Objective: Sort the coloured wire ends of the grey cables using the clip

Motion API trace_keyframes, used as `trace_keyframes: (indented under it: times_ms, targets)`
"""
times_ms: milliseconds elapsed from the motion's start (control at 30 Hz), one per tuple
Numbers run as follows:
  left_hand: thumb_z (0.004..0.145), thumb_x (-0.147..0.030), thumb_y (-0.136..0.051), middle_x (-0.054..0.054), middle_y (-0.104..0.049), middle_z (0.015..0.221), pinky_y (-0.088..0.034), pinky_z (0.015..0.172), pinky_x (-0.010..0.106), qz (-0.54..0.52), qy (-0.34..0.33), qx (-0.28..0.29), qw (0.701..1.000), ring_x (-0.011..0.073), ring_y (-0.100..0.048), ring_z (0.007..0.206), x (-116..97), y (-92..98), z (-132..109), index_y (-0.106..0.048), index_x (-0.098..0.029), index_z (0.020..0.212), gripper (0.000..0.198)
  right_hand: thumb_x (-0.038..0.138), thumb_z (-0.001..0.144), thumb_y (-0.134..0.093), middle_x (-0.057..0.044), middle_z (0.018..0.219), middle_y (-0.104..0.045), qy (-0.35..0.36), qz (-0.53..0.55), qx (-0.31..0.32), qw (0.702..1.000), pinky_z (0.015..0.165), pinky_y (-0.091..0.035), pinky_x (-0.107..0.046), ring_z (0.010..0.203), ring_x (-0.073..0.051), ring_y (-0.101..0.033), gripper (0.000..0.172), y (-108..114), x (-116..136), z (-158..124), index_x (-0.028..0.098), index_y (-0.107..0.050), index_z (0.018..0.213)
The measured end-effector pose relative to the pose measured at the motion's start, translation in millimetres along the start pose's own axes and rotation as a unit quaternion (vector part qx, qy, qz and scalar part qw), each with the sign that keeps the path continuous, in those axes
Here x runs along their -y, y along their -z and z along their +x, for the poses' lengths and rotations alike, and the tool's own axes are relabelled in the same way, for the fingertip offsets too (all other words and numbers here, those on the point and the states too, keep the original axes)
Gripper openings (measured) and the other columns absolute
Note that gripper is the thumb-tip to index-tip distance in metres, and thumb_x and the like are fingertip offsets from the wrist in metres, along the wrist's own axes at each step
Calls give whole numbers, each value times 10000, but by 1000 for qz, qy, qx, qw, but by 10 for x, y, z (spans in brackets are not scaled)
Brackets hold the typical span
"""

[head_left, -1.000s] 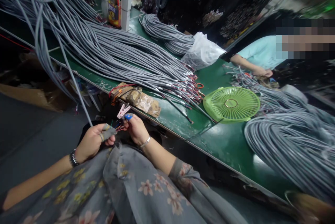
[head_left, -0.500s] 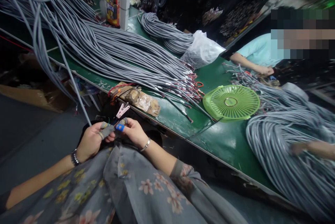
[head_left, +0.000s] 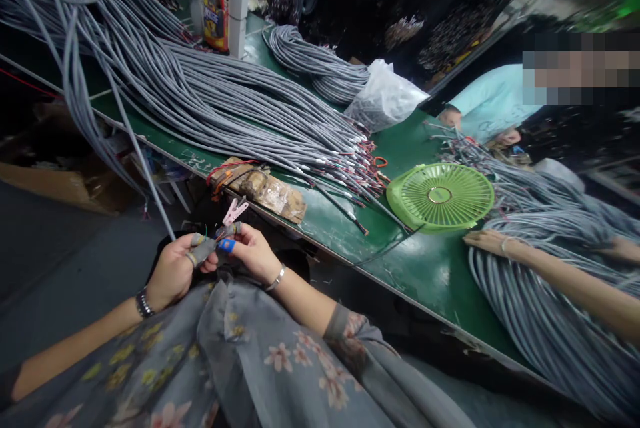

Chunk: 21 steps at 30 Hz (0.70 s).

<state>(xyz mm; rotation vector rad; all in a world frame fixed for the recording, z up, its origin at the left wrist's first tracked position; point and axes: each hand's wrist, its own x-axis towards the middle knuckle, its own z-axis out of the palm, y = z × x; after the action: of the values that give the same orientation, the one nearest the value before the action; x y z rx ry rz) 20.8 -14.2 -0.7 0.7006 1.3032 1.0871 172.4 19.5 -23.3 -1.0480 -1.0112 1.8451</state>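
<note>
My left hand [head_left: 176, 269] is closed around the end of a grey cable [head_left: 143, 168] that rises up and to the left. Grey finger covers wrap its thumb and forefinger. My right hand [head_left: 253, 251] pinches the thin coloured wires at that cable's end, its thumb tip in a blue cover. Both hands meet above my lap, just below the green table's edge [head_left: 320, 251]. A pink clip [head_left: 234, 211] sits right above the fingers.
Thick bundles of grey cables [head_left: 225, 101] cover the table, with another heap [head_left: 545, 281] at right. A green fan grille [head_left: 441, 196] and a white plastic bag [head_left: 383, 98] lie between. Another person's arm [head_left: 550, 275] reaches over the right heap; a person in light blue [head_left: 493, 105] works opposite.
My right hand has moved in to meet the left at the cable end. Another person's arm has come in from the right and now lies across the right heap of cables.
</note>
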Motion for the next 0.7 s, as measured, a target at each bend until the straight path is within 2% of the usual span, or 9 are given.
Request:
trace_keyframes:
  times_ms: [267,333,533,700]
  targets:
    - [568,-441,-830,39,-704,544,-489,490,246,109,-16,72,991,159,-623,492,22,55,17,-702,-187,582,285,522,538,-871,48,578,-553,8,-18,-35,999,500,-421,-236,505,-90,-457,454,-34,-32,6,201,-576,666]
    - [566,-436,-832,37,-704,545,-491,491,242,99,-19,61,993,153,-621,489,31,53,16,-703,-184,588,284,528,544,-866,51,565,-541,8,-17,-38,999,492,-408,-232,493,-87,-446,456,-38,-36,-5,205,-563,653]
    - [483,-382,-856,2,-672,493,-472,458,214,-20,-2,-22,1000,114,-577,436,25,-5,2,-661,-169,560,299,514,528,-865,54,563,-544,0,-7,-43,999,492,-403,-234,485,-81,-438,453,-53,-44,-41,201,-555,633]
    - [467,-355,-865,2,-673,487,-476,457,217,-32,6,-18,999,114,-577,429,-1,-6,-11,-661,-163,559,295,498,547,-849,48,562,-537,-7,-4,-33,999,519,-406,-241,497,-86,-440,423,-38,-22,-50,195,-566,632]
